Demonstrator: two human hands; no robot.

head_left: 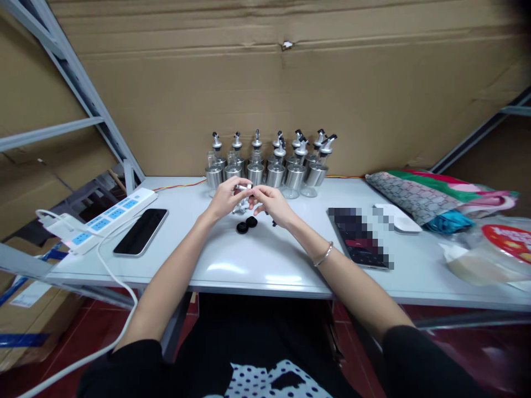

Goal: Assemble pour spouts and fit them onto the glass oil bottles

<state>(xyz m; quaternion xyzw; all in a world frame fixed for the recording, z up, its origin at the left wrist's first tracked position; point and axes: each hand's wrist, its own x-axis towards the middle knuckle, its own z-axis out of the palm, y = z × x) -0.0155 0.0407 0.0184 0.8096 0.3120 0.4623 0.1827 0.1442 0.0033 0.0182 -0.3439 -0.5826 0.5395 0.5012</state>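
My left hand (227, 198) is closed around a small silver pourer spout (243, 187), mostly hidden by the fingers. The thumb and forefinger of my right hand (274, 204) pinch at its dark end, and the other fingers are curled. Under the hands, more silver spout parts (239, 209) lie on the table. Two round black stoppers (242, 227) lie just nearer to me. Behind the hands stand several steel-sleeved glass bottles (275, 176) in two rows. Some front-left ones have bare glass necks; the others carry silver spouts with black tips.
To the left on the white table (265, 260) lie a phone (141, 232) and a power strip (112, 218) with a white cable. At the right are a dark tablet-like device (352, 237), a white object (398, 218), a patterned bag (431, 193) and a plastic tub (493, 254). Cardboard (232, 83) backs the table.
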